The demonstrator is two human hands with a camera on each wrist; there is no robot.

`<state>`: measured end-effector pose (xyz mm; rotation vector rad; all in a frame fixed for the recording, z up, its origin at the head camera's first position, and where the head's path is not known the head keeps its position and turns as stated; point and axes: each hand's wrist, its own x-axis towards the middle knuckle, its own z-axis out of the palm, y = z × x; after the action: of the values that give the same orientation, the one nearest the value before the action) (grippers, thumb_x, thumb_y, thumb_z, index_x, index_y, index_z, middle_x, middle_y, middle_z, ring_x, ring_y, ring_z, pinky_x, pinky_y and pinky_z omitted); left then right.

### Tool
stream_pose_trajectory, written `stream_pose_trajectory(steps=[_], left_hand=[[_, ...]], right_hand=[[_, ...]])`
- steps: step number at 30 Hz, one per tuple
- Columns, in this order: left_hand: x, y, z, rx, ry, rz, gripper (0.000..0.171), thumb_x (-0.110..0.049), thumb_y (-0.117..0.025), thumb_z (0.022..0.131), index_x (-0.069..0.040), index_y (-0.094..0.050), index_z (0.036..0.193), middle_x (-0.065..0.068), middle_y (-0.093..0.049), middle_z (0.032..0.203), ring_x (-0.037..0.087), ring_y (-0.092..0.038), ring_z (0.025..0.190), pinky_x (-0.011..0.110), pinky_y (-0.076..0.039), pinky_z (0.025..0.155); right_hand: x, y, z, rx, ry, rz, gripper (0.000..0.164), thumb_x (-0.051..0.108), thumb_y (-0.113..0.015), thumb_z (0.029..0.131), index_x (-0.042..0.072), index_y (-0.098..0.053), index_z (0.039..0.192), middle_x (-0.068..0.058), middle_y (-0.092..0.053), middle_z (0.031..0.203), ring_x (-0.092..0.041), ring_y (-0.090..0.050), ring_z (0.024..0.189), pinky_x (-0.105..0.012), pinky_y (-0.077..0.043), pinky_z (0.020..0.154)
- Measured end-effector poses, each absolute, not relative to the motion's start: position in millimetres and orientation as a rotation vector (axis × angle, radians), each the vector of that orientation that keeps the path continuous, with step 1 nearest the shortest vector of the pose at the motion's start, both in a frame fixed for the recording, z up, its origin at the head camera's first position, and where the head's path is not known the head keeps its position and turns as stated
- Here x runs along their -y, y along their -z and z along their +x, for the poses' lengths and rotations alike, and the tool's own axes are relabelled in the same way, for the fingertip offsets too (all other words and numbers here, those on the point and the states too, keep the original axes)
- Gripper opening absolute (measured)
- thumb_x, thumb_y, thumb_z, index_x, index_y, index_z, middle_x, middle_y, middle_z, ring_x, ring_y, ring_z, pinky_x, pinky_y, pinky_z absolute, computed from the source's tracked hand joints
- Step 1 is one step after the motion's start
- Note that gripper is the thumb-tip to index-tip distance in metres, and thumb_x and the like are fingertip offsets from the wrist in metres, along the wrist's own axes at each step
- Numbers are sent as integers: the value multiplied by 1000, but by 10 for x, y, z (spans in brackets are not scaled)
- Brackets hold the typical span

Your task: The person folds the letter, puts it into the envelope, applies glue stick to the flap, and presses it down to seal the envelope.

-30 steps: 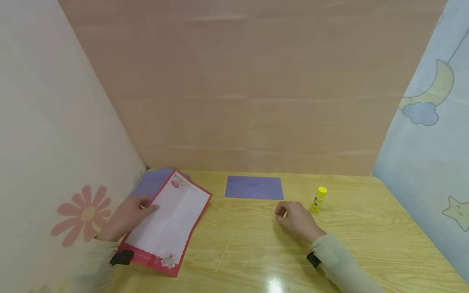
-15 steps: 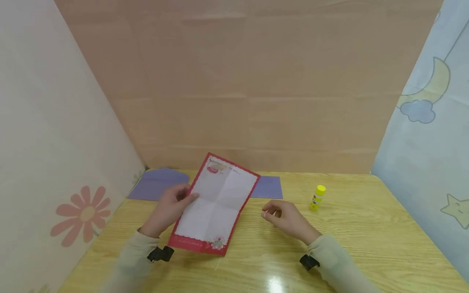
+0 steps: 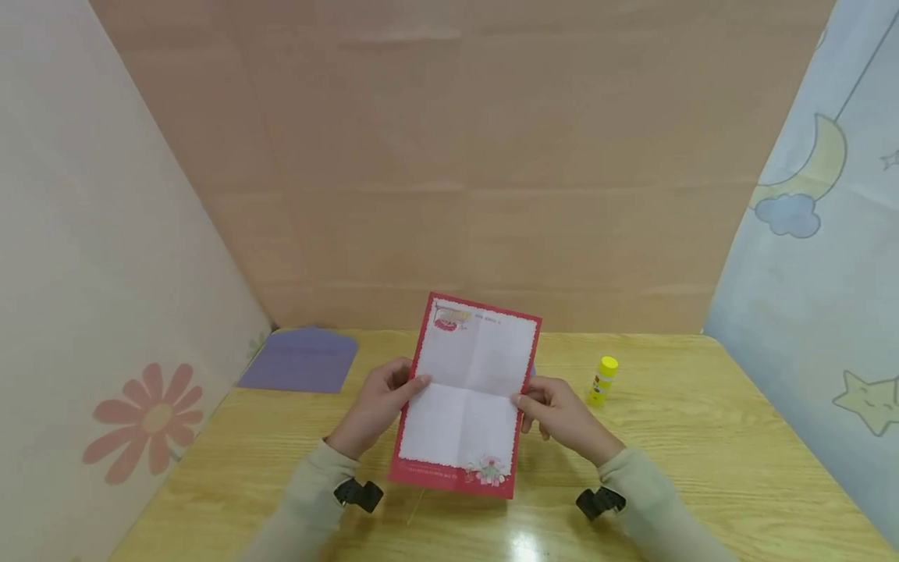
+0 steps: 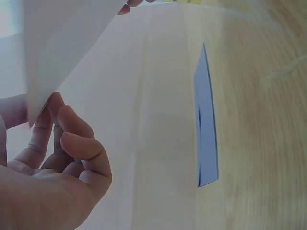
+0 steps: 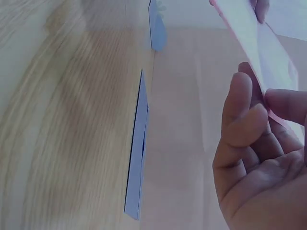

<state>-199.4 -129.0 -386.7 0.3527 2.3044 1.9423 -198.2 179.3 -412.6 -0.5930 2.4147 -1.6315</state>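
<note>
A sheet of letter paper (image 3: 467,421) with a red border, a white middle and crossed fold creases is held up over the table in the head view. My left hand (image 3: 379,402) pinches its left edge, thumb on the front. At the right edge my right hand (image 3: 562,414) pinches it the same way, as the right wrist view shows with the thumb and fingers (image 5: 244,124) on either side of the paper (image 5: 268,52). Behind the sheet, mostly hidden in the head view, lies a purple envelope, plain to see in the left wrist view as a flat envelope (image 4: 206,124).
Another purple envelope (image 3: 302,363), its flap raised, lies at the table's back left. A yellow glue stick (image 3: 603,380) stands upright to the right of my right hand. Patterned sheets and a brown backdrop (image 3: 449,156) wall the wooden table (image 3: 702,453) on three sides.
My left hand has carried the letter paper rightward from over the left envelope to the middle. My right hand, holding nothing before, now grips the paper's right edge.
</note>
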Motion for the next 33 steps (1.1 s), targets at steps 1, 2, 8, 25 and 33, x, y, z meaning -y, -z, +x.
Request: stream_pose_trajectory(steps=[1,2,8,25,33], left_hand=[[1278,3881,-1994,-2312,-1934,343,24,-20,-67,97,-3,-65,115,11,-64,98,21,-60,87,31,-54,73],[1269,3897,-1994,-2318,-1923,333,23,-18,-67,97,-4,-64,114,10,-64,98,21,-59,85,31,-52,72],[1271,3984,-2011,-2269,-1869,360,21,-12,-63,99,-1,-56,115,5,-62,88,17,-52,78,29,-44,66],[1326,4070,-2029,-2266,-1766,525,20,0,-46,102,-5,-65,107,8,-51,84,20,-42,70,28,-40,64],[1320,4058,-2024,-2281,-1748,515,25,-1,-44,101,-3,-69,107,4,-57,92,26,-44,76,29,-41,65]], right_hand=[[-1807,4136,-1981,-2414,1635,-583,23,23,-62,100,1,-65,101,-13,-66,74,-34,-63,66,-29,-46,47],[-1822,4148,-1981,-2413,1641,-578,22,24,-62,100,1,-65,100,-13,-66,74,-35,-62,66,-28,-46,47],[-1931,4207,-1986,-2370,1705,-559,22,22,-60,102,0,-58,100,-13,-63,72,-29,-59,61,-26,-45,46],[-2038,4196,-1996,-2236,1892,-591,29,12,-54,104,-11,-59,121,3,-67,83,-9,-54,58,-24,-44,49],[-2041,4180,-1995,-2272,1869,-529,31,13,-44,107,-4,-67,118,-2,-58,91,-21,-42,54,-30,-47,47]])
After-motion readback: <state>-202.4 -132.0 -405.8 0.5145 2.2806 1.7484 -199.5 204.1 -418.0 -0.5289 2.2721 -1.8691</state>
